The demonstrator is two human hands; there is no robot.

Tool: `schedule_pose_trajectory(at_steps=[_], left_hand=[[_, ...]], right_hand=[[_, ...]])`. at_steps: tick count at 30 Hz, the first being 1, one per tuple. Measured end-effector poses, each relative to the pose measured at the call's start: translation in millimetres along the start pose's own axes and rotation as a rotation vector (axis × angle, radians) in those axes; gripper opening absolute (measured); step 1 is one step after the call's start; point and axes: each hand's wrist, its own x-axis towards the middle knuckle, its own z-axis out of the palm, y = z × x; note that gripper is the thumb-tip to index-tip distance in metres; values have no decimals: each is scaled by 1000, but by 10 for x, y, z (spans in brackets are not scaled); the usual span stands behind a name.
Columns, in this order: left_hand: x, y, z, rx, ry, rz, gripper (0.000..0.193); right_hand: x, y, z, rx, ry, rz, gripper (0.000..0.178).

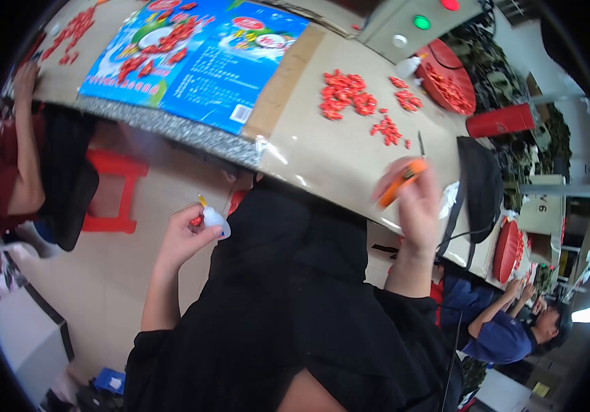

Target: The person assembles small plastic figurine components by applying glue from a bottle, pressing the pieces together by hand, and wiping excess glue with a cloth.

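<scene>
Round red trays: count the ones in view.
2. One round red tray lies at the table's far end beside the grey control box; another stands on edge at the table's right side. More may be hidden.

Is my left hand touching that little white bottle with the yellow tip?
Touching. The head view shows the left hand closed around the small white bottle, with the fingers wrapped on its body and no gap between them.

The person wears a loose black top with short sleeves, filling the lower middle of the frame. Both forearms are bare. No gloves, watch or rings show.
</scene>
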Motion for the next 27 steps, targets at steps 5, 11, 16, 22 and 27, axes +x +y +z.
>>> schedule_pose_trajectory(at_steps=[5,11,16,22,27], left_hand=[[298,658,494,402,-250,463,22],[370,1314,1215,450,-502,700,24],[494,1396,1523,294,-491,697,26],[763,1145,1740,177,-420,288,24],[799,1241,1698,7,-556,57,27]], right_hand=[[-101,105,-1260,-835,651,77,27],[-178,265,-1689,-1674,598,174,29],[-404,31,-780,-1,222,-43,47],[-413,183,-117,315,76,67,69],[-477,291,-183,370,126,-26,51]])
